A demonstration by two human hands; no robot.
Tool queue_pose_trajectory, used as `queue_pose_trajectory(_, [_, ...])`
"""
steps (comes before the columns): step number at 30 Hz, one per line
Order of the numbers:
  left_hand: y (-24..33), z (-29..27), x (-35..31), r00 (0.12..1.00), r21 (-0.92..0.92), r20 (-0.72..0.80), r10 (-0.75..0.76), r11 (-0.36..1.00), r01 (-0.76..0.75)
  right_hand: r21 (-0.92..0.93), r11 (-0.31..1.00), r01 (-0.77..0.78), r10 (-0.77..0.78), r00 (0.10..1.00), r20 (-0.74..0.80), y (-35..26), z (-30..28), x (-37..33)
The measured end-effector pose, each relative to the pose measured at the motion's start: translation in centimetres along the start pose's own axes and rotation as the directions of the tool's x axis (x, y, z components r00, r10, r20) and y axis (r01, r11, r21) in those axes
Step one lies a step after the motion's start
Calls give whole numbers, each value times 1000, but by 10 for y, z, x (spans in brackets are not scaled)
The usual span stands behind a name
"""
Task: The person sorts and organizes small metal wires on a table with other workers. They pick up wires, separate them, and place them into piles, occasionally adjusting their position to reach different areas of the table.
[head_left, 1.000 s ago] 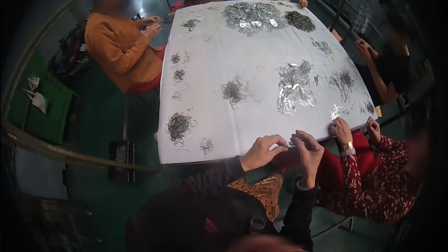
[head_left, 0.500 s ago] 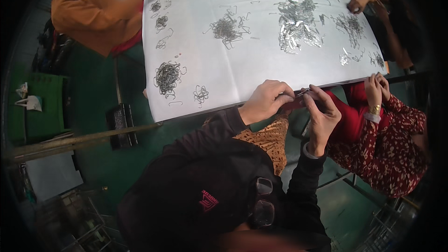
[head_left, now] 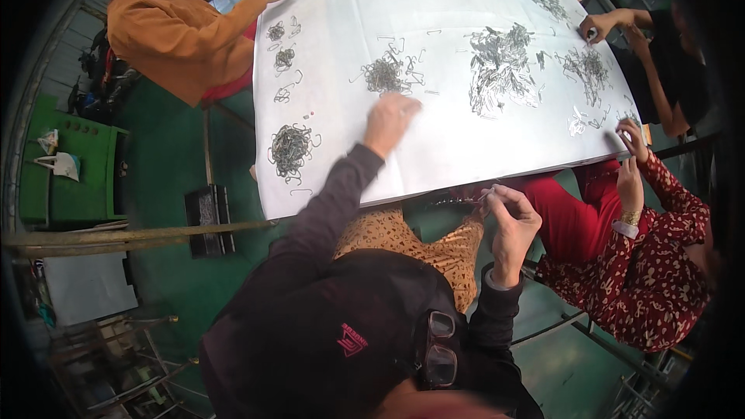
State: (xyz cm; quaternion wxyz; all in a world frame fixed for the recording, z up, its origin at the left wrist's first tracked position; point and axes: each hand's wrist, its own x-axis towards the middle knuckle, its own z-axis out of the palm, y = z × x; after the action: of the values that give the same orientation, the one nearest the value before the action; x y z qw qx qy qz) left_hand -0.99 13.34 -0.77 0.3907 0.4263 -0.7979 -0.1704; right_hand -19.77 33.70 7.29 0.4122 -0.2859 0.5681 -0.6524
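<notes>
My left hand (head_left: 388, 122) is over the white-covered table (head_left: 434, 151), just in front of a loose pile of bent wire hooks (head_left: 383, 75). Motion blurs its fingers, so their grip cannot be made out. Near the table's front edge, my right hand (head_left: 514, 225) is raised with thumb and index finger pinched on a small metal piece (head_left: 486, 193), mostly hidden by the fingertips. A broad heap of flat, shiny metal strips (head_left: 503, 70) lies right of the hooks. At the left front corner sits a dense pile of hooks (head_left: 292, 151).
A co-worker in an orange top (head_left: 174, 43) reaches onto the table's far left. Close on my right sits one in a red patterned top (head_left: 628, 264); another in black (head_left: 656, 70) works beyond. Smaller piles of hooks (head_left: 285, 58) line the left edge. A metal rail (head_left: 147, 234) runs at left.
My left hand has left the right one and moved left and forward over the table toward the hook pile. My right hand stays pinched near the edge, slightly lower. The view has shifted.
</notes>
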Motion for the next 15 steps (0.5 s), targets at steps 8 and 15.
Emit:
queue_pose_trajectory(8, [-67,27,26,976,457,211,58,877,-151,-45,999,-29,28,1000,-3,-12,-4,-7])
queue_pose_trajectory(15, [41,-5,13,958,-173,282,46,985,3,-12,1000,21,-21,1000,3,-7,-8,-14])
